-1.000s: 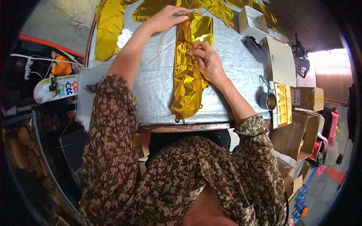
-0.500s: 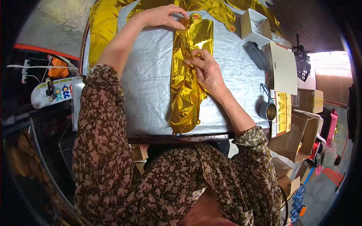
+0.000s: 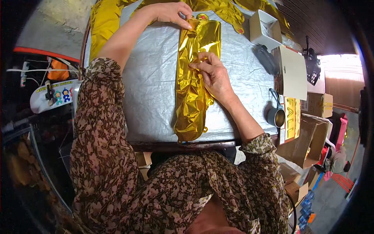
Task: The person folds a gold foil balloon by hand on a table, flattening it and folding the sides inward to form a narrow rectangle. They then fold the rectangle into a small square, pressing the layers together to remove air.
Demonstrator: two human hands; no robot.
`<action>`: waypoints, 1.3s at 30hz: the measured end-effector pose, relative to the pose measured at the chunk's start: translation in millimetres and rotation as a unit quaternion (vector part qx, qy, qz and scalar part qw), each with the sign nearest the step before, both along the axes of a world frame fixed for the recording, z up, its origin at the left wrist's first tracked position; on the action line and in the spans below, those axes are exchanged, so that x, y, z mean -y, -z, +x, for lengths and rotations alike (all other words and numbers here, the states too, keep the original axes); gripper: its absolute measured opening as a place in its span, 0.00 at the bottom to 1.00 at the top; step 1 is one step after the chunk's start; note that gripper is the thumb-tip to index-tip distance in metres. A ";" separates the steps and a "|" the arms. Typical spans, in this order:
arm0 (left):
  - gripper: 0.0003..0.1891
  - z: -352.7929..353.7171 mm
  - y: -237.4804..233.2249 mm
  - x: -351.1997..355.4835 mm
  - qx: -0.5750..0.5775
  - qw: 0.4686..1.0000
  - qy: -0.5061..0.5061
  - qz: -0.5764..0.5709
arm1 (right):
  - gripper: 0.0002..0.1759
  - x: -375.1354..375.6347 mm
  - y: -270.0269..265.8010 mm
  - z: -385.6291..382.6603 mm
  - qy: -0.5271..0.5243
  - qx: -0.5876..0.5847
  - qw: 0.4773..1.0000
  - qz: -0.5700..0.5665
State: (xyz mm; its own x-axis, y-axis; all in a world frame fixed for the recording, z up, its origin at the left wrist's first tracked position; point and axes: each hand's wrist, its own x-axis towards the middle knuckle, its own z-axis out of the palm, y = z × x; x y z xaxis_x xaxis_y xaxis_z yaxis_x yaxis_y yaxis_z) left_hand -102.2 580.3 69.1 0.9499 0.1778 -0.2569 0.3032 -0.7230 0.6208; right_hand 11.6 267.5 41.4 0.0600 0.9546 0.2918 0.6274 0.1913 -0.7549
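Note:
A gold foil balloon (image 3: 191, 113), flat and folded into a long strip, lies lengthwise on the silver-grey table cover. Its surface is crinkled, and a round tab with a red spot (image 3: 202, 17) shows at the far end. At that far end, my left hand (image 3: 171, 13) pinches the balloon's upper left corner between thumb and fingers. Farther down the strip, my right hand (image 3: 216, 76) has thumb and forefinger closed on the foil near its middle, the other fingers curled. A small looped tab sticks out low on the right side.
More gold foil pieces (image 3: 105, 27) lie along the far and left edges. On the right are a white open box (image 3: 265, 29), a dark case (image 3: 265, 59), a grey cup (image 3: 276, 117) and a yellow printed packet (image 3: 292, 117). Cardboard boxes (image 3: 307, 140) stand beyond the table.
My left hand has shifted slightly, its fingers now closer together at the balloon's far corner. My right hand keeps its pinch at nearly the same spot.

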 end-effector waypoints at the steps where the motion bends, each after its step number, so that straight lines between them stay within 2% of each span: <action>1: 0.24 -1.4 3.5 0.9 0.027 1.000 -0.006 0.009 | 0.24 -0.1 0.9 0.1 -0.002 -0.001 1.000 0.003; 6: 0.20 -4.4 22.5 3.0 0.089 0.996 0.000 0.027 | 0.20 -0.4 -3.9 -3.3 0.001 -0.004 1.000 0.023; 8: 0.18 -4.3 30.4 5.8 0.132 0.989 -0.007 0.072 | 0.20 0.9 -3.5 -2.6 0.004 -0.007 0.999 0.035; 12: 0.17 -15.3 17.1 34.2 0.186 0.977 -0.059 0.082 | 0.21 0.2 -1.1 -2.6 0.000 0.005 0.999 0.046; 14: 0.19 -21.5 9.7 54.8 0.237 0.945 -0.214 0.077 | 0.21 -0.7 -1.2 -2.0 -0.005 -0.009 1.000 0.024; 15: 0.19 -25.1 11.1 60.0 0.238 0.945 -0.212 0.079 | 0.21 -1.9 -0.8 -0.7 -0.004 -0.007 1.000 0.027; 17: 0.22 -40.1 23.2 72.7 0.376 0.878 -0.199 0.221 | 0.25 0.2 1.6 0.5 -0.010 0.005 1.000 0.014; 18: 0.26 -48.8 21.1 87.3 0.306 0.901 -0.207 0.228 | 0.25 0.2 2.0 0.8 -0.009 0.005 1.000 0.015; 19: 0.26 -52.9 20.6 102.9 0.307 0.901 -0.207 0.227 | 0.25 0.3 2.4 0.4 -0.004 0.020 0.999 0.029; 21: 0.29 -57.9 22.2 127.6 0.267 0.884 -0.181 0.337 | 0.25 0.1 3.8 -1.6 -0.005 0.033 0.999 0.043; 22: 0.33 -58.7 29.7 130.2 0.244 0.911 -0.171 0.285 | 0.23 0.1 5.3 -2.5 -0.001 0.009 0.999 0.048; 25: 0.35 -58.8 40.4 134.6 0.192 0.910 -0.168 0.326 | 0.19 -1.5 2.5 0.2 -0.002 -0.013 0.999 0.053; 27: 0.37 -58.3 43.4 133.8 0.171 0.920 -0.163 0.313 | 0.24 1.8 -0.2 1.1 -0.006 -0.001 1.000 0.000; 34: 0.39 -59.9 43.8 128.3 0.108 0.935 -0.151 0.302 | 0.26 2.5 -2.1 -0.2 0.005 -0.018 1.000 0.003; 39: 0.41 -58.0 41.4 126.7 0.069 0.944 -0.148 0.288 | 0.25 1.7 0.7 1.4 0.007 0.018 1.000 0.009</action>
State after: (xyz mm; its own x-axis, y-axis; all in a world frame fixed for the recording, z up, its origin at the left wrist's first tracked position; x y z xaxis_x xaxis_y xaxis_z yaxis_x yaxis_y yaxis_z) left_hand -160.3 453.6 27.7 0.8539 0.5133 0.0857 0.4900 -0.8485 0.2000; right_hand 13.0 265.8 40.7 0.0627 0.9483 0.3112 0.6564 0.1957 -0.7286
